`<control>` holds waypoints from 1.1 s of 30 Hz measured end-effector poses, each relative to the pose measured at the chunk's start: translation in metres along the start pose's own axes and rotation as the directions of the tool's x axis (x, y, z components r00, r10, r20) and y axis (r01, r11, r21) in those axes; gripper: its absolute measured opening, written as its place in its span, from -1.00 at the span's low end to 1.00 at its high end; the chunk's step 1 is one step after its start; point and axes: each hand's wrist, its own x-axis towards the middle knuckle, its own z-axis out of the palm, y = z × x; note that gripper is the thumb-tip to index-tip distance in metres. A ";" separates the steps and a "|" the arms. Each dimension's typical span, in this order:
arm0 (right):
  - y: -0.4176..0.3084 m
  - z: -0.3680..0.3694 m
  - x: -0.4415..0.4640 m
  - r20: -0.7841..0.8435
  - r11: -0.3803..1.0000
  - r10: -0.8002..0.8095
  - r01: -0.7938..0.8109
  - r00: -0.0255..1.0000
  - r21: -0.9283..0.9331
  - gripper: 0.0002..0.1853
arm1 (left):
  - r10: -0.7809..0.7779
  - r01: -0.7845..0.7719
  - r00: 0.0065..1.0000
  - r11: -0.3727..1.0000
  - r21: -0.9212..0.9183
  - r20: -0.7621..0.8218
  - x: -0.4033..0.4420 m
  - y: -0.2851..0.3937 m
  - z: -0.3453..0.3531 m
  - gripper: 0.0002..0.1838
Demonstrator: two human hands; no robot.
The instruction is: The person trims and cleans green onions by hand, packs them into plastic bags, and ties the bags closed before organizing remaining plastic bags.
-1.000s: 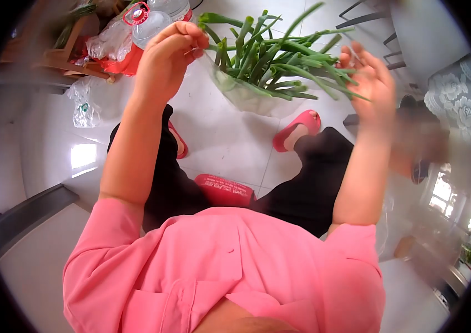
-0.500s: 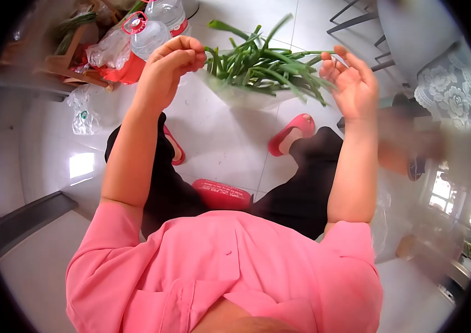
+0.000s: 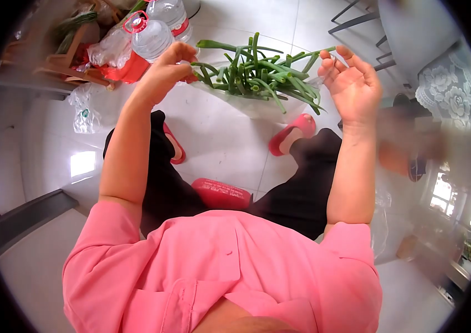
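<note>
A clear plastic bag hangs between my two hands, above the floor in front of my feet. Long green stalks, looking like scallion leaves, fill it and stick out of its top at many angles. My left hand pinches the bag's left edge, its thumb and fingers drawn together near the stalk ends. At the opposite edge is my right hand, palm toward me and fingers curled on the bag's rim. One stalk reaches to its fingertips. The thin plastic is hard to see at both grips.
Large water bottles with red handles stand at the upper left. Beside them are a red plastic bag and a wooden rack. A red stool shows between my legs. Lace cloth hangs at the right.
The stalks have shifted and settled in the bag, with cut ends now showing more. My left hand has dropped slightly and turned; my right hand stays nearly in place.
</note>
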 end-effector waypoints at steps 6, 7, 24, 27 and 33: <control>0.003 0.003 -0.001 0.003 0.999 0.040 -0.040 0.999 -0.016 -0.59 | -0.072 -0.039 0.976 0.872 0.487 0.207 -0.005 -0.001 0.014 -0.35; 0.003 0.005 -0.002 0.004 0.999 0.040 -0.040 0.999 -0.018 -0.59 | -0.066 -0.074 0.965 0.859 0.507 0.253 -0.004 -0.007 0.011 -0.30; 0.012 0.015 -0.005 0.058 0.973 0.114 -0.100 0.992 -0.210 -0.64 | 0.190 -0.348 0.938 0.507 0.789 0.292 0.000 -0.026 0.030 0.15; 0.021 0.023 -0.009 0.138 0.945 0.175 -0.127 0.975 -0.301 -0.60 | 0.223 -0.331 0.938 0.355 0.874 0.264 0.004 -0.037 0.045 0.25; 0.031 0.032 -0.010 0.109 0.901 0.274 -0.216 0.955 -0.377 -0.70 | 0.240 -0.328 0.940 0.426 0.843 0.244 0.005 -0.033 0.067 0.33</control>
